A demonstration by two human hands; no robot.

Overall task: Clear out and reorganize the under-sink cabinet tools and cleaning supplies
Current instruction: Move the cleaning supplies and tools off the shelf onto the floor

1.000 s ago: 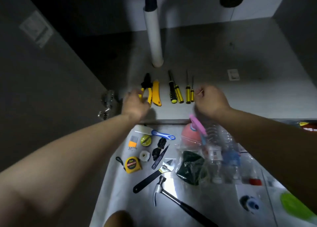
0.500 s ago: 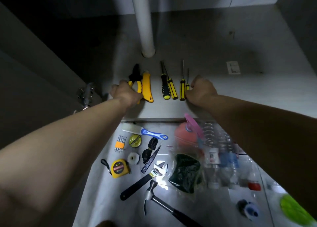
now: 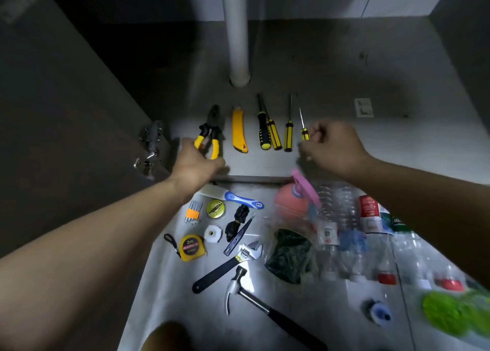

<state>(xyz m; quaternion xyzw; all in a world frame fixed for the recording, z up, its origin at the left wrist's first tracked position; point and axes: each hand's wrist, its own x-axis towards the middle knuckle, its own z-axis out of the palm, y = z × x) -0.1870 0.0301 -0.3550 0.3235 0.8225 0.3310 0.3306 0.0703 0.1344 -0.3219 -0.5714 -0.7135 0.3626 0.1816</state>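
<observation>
Cabinet floor (image 3: 344,80), dim, white drain pipe (image 3: 237,32) at the back; tools in a row near the front edge.
I log the left grip (image 3: 196,165) closed round the yellow handles of the pliers (image 3: 210,130), leftmost in the row. Right grip (image 3: 334,146) pinches the small screwdriver (image 3: 304,132) at the right end, shaft pointing rearward. Utility knife (image 3: 238,130) and three screwdrivers (image 3: 274,136) lie between.

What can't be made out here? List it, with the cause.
Head view only:
- hammer handle's end: cut off by the bottom edge.
- green thing, lower right: blurred, cut by the right edge.
- left hand's grip on the pliers: fingertips hidden by its own back.
- small screwdriver's butt: covered by the right hand.
</observation>
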